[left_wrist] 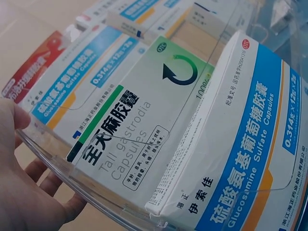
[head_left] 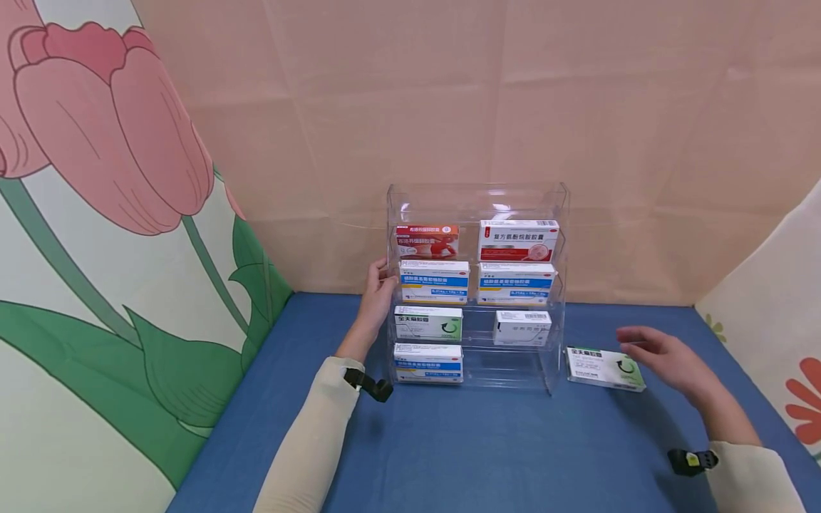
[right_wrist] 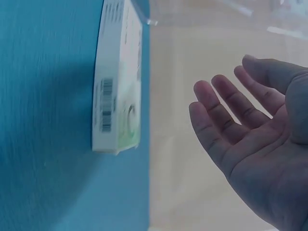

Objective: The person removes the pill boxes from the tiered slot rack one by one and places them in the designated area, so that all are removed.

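A clear plastic tiered display rack (head_left: 474,195) stands on the table with several medicine boxes on its steps. My left hand (head_left: 375,303) grips the rack's left side edge, fingers behind it in the left wrist view. Near that hand are a green-and-white capsule box (left_wrist: 130,130) and a blue-and-white glucosamine box (left_wrist: 250,144). To the right of the rack, another green-and-white capsule box (head_left: 599,368) lies flat on the table. Over this box's right end hovers my right hand (head_left: 667,362), its fingers loosely spread and holding nothing in the right wrist view.
A blue cloth (head_left: 462,449) covers the table. The top step holds a red box (head_left: 427,242) and a red-and-white box (head_left: 518,241). A small white box (head_left: 522,328) sits lower right on the rack. Behind rises a beige backdrop (head_left: 449,107); flower-printed panels flank the table.
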### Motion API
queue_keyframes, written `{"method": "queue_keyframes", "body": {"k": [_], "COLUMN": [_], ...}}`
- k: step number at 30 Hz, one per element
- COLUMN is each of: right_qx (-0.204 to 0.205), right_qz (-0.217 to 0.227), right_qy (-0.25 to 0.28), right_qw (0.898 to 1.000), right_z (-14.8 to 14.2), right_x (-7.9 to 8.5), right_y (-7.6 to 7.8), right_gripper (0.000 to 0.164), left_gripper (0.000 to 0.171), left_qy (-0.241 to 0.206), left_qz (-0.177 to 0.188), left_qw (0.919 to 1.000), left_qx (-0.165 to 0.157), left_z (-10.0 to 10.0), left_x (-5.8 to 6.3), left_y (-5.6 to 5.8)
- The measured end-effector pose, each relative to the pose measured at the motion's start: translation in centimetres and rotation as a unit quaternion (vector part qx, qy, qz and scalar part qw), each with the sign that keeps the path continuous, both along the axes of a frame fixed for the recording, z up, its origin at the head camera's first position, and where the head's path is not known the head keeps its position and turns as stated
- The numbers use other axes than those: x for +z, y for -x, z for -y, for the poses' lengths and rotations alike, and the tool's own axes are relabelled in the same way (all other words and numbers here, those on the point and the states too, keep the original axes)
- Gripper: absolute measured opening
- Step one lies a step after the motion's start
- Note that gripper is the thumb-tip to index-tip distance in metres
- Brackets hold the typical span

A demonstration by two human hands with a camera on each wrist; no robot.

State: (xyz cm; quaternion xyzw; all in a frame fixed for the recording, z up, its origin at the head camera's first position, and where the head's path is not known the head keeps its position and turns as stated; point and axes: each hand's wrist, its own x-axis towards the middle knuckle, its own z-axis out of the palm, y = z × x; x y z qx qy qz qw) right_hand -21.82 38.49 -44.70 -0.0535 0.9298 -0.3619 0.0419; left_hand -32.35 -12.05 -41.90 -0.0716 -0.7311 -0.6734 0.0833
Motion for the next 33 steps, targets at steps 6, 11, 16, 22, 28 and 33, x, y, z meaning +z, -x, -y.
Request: {"method": "queue_keyframes", "body": {"k": [6, 11, 16, 22, 28, 33], "right_qx": [0.010, 0.022, 0.042, 0.060, 0.081, 0.093], "right_qz": [-0.034, -0.053, -0.065, -0.070, -0.098, -0.108], "right_qy": [-0.016, 0.001, 0.044, 0.060, 0.070, 0.076], "right_qw": [0.999, 0.998, 0.996, 0.994, 0.989, 0.987], "right_z": [2.2, 3.8, 5.7, 8.7, 11.2, 12.8], "right_x": [1.3, 2.3, 3.1, 3.2, 2.0, 1.2], "right_y": [-1.6, -2.5, -3.2, -3.4, -2.8, -2.3], "right_gripper": [0.058, 0.052, 0.048, 0.048, 0.043, 0.043], "left_gripper": [0.049, 0.048, 0.048, 0.047, 0.048, 0.048], "left_qy": [0.003, 0.002, 0.003, 0.013, 0.008, 0.006], "left_qz": [0.004, 0.004, 0.001, 0.000, 0.006, 0.002], "left_qw": [1.0000, 1.0000, 1.0000, 0.9999, 0.9999, 1.0000], "left_qx": [-0.003, -0.001, 0.001, 0.004, 0.004, 0.004], "left_z": [0.1, 0.1, 0.1, 0.2, 0.1, 0.0], "left_x": [-0.4, -0.4, -0.5, -0.4, -0.5, -0.7], "left_y": [0.2, 0.2, 0.3, 0.3, 0.3, 0.3]}}
